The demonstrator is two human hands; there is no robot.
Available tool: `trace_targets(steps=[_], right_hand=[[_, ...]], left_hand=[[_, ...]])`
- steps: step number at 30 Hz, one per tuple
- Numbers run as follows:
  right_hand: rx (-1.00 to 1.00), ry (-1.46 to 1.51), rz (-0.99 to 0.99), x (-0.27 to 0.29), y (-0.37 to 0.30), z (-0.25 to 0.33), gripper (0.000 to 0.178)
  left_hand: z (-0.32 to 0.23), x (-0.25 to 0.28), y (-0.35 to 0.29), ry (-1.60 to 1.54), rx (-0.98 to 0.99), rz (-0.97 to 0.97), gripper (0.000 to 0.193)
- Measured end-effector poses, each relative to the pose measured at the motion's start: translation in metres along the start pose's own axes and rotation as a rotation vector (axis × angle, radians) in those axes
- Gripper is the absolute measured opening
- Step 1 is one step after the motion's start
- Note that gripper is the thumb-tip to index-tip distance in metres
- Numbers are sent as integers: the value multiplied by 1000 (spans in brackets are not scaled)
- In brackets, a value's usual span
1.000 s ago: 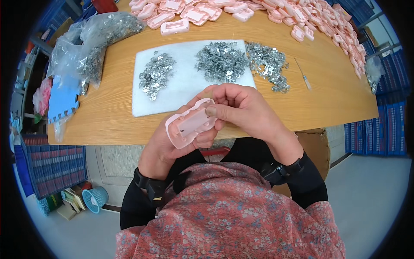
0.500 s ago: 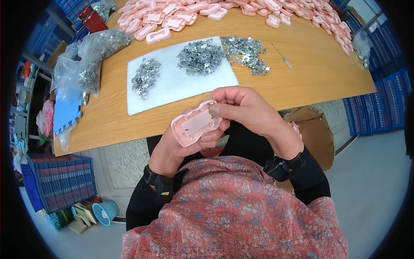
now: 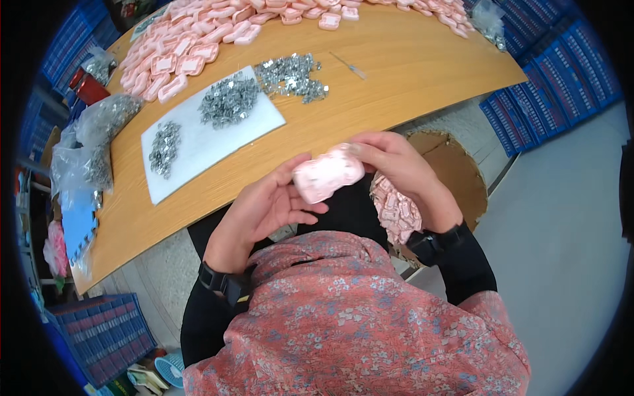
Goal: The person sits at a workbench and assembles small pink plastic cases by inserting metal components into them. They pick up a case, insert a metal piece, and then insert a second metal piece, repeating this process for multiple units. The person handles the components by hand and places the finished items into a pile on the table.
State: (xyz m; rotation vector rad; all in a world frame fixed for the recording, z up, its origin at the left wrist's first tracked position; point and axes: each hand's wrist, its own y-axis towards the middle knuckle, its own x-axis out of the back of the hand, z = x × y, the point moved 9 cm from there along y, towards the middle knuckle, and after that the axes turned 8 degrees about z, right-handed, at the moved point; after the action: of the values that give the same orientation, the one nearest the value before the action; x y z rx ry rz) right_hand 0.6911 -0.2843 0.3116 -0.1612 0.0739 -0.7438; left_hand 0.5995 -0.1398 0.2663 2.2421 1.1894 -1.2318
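Since the earlier frames, the pink casing [image 3: 327, 177] had shifted rightward across the table's near edge, your left hand had loosened from around it, and your view had swung right. It looked pale and glossy, with a wavy rim, its surface washed out by glare, and it was over your lap, between your hands. Your left hand [image 3: 266, 200] was loosely spread at its left end, though you couldn't tell how firmly its fingers touched; your right hand [image 3: 398, 164] pinched the right end, hiding that corner.

Around you, from the left, a blue foam piece [image 3: 78, 221] lay below a clear bag of metal pieces [image 3: 96, 142], with a red jar [image 3: 90, 89] beyond. Next came the white mat [image 3: 207, 146], bearing a small metal heap [image 3: 164, 148] and a larger metal heap [image 3: 228, 100], with many pink casings [image 3: 178, 49] piled behind. A third metal heap [image 3: 294, 76] and a thin tool [image 3: 350, 66] lay on the wooden table [image 3: 409, 82]. At the right, your wrist stood in front of the cardboard box [image 3: 456, 165], partly covering it and the pink pieces [image 3: 396, 211] inside
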Motion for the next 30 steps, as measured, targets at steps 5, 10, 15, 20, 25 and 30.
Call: trace_targets(steps=[5,10,15,20,25,30], right_hand=[[-155,-28,-241,127,-88,-65,29],[-144,-416,-683,246,-160,-125,30],[0,-252,-644,192,-97,-87,21],[145,-385,-510,95,-23,-11,13],[248,-715,-350,34,16,42,10],[254,-731,-297,17,37,62,11]], left_hand=[[-22,2,-33,237,18,-163,54],[-94,2,-69,538,-69,-303,46],[-200,40,-98,1051,-143,-670,35],[-308,119,-110,1688,-140,-1116,42],[-344,163,-79,2107,116,-1169,42],[-356,170,-66,2192,323,-1113,38]])
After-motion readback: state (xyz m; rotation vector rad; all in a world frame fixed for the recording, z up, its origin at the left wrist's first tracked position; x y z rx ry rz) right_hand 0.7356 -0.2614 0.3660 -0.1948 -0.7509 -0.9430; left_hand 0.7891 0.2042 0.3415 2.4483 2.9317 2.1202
